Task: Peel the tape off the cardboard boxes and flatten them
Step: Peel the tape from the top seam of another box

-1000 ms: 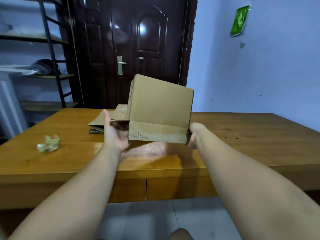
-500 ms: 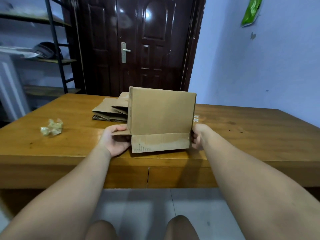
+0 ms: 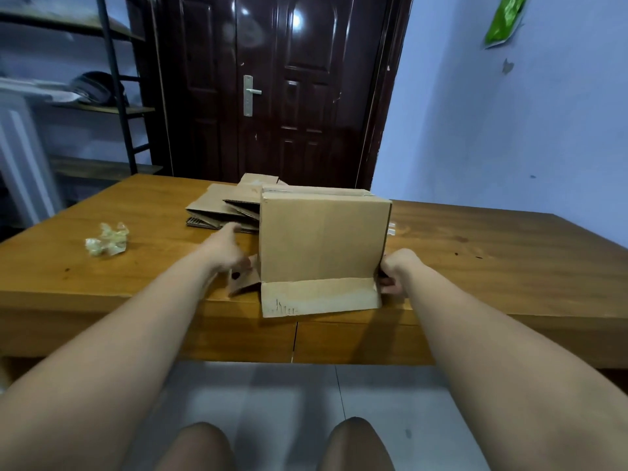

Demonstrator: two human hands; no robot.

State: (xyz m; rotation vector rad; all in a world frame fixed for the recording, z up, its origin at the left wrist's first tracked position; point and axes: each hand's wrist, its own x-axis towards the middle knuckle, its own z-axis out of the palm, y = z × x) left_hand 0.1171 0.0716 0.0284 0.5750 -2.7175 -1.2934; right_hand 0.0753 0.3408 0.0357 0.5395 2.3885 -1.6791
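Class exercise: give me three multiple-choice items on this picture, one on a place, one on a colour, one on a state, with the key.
1. Where is the crumpled tape? A) on the table, left of the box B) inside the box C) on the floor
2. The door is: A) white B) dark brown C) green
3. The box is: A) flattened B) upright, near flap folded out C) held in the air
Key: 1 A, it lies on the wood, well left of it; 2 B, glossy dark panels; 3 B, walls standing, flap at the table's near edge.

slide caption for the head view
Cardboard box upright on the wooden table, right hand gripping its side, left hand at a flap.
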